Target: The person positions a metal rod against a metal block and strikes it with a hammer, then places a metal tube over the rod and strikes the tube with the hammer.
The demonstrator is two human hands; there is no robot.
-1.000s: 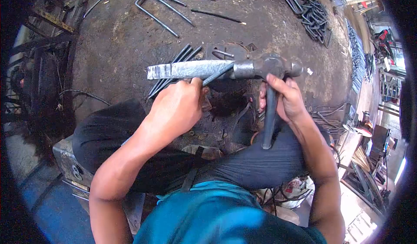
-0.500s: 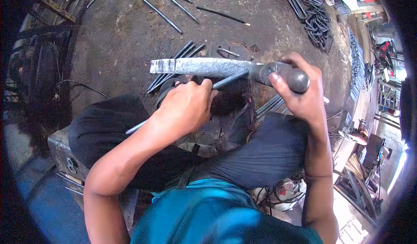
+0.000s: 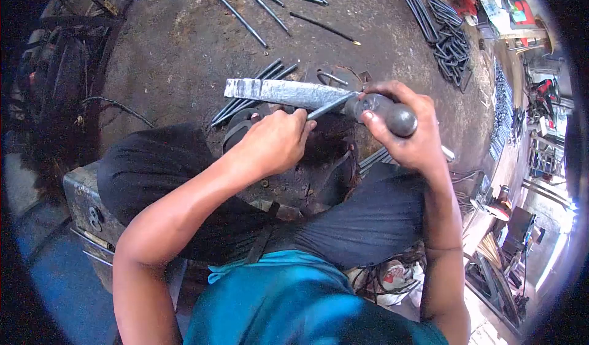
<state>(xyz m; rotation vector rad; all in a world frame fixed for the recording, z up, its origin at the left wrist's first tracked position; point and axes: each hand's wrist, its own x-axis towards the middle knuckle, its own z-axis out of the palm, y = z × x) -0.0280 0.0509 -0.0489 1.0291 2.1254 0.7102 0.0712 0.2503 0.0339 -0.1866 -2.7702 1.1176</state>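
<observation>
My left hand [image 3: 279, 137] is closed around a thin metal rod [image 3: 331, 107], whose far end slants up and to the right over a thick grey metal bar [image 3: 291, 92]. At the bar's right end, my right hand [image 3: 412, 127] grips a dark, round-ended hammer head [image 3: 383, 113]. The hammer head touches or nearly touches the rod's tip; exact contact cannot be made out. Most of the hammer's handle is hidden.
Bent U-shaped rods [image 3: 242, 13] and a straight dark rod [image 3: 325, 28] lie on the ground ahead. A pile of bent rods [image 3: 452, 56] is at the upper right. More straight rods [image 3: 374, 159] lie beside my right knee.
The hammer head and my right hand have shifted a little left, closer to my left hand. The surroundings have moved slightly in view as the camera turned.
</observation>
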